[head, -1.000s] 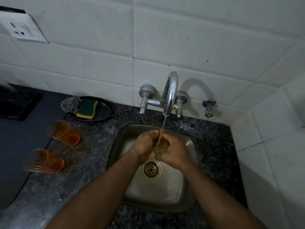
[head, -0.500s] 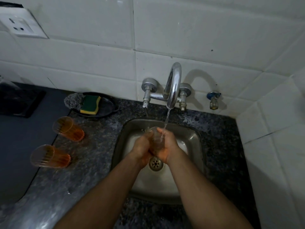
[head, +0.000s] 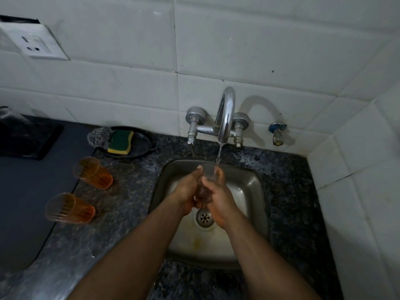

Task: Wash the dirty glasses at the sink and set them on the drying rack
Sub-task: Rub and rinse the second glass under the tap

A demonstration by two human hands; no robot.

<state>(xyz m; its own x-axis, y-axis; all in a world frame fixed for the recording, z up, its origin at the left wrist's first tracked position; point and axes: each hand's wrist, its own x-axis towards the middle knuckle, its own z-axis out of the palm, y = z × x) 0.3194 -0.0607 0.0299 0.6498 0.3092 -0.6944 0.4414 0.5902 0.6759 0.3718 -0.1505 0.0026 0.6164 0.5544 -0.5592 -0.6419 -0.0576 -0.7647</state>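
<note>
Glass [head: 203,188] over the sink [head: 249,182] near its back rim, under the tap [head: 225,118] stream — left hand [head: 187,191] and right hand [head: 217,197] both curl round it. Since a second ago it has tipped from upright to lying lengthwise between the palms. Two orange glasses [head: 93,173] stand at the counter's left edge.

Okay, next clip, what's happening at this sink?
A person is rinsing a clear glass under the running tap, with the left hand and the right hand both wrapped round it above the steel sink. Two orange glasses lie on their sides on the granite counter to the left. A sponge and scourer sit on a dark dish behind them.
</note>
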